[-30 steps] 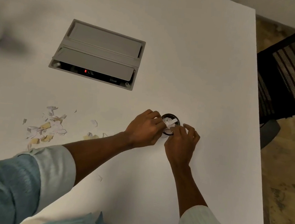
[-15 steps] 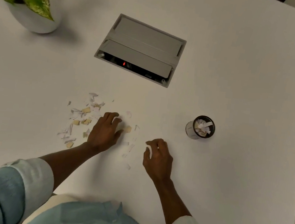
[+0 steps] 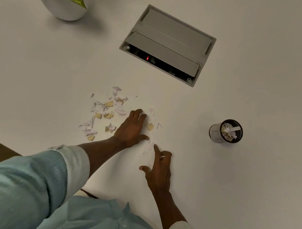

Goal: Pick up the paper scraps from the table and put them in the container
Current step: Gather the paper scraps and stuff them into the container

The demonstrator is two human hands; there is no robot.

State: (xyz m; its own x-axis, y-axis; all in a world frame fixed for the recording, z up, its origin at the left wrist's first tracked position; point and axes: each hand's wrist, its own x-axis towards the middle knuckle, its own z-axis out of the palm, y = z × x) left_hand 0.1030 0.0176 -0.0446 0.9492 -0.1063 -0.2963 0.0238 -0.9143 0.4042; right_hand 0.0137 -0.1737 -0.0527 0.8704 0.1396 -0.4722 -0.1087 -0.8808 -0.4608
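My left grip [image 3: 131, 129] lies flat and open on the worktop [image 3: 251, 182], fingers straight, palm down at the right edge of the paper scraps [image 3: 105, 113]. Most of them lie just to its left and a little beyond its fingertips. One yellowish bit [image 3: 150, 126] sits just to the right of its fingers.

My right grip [image 3: 159, 170] is nearer to me. Its forefinger reaches out to touch a few thin white slivers [image 3: 151, 146] lying between the two grips, and its thumb is spread. The other fingers are curled under, with a pale fleck at them. I cannot tell whether that is a scrap held there or nothing at all.

The container [image 3: 226, 131] stands upright well off to the right of the right grip, with paper already inside it.

I judge this to be the gathering step, with much left on the worktop. Next I would sweep the loose bits together with the flat left grip, pinch up a bunch, and carry it across to the container. The slivers are thin and light, so they will need a fingertip pinch, and they may slide away.
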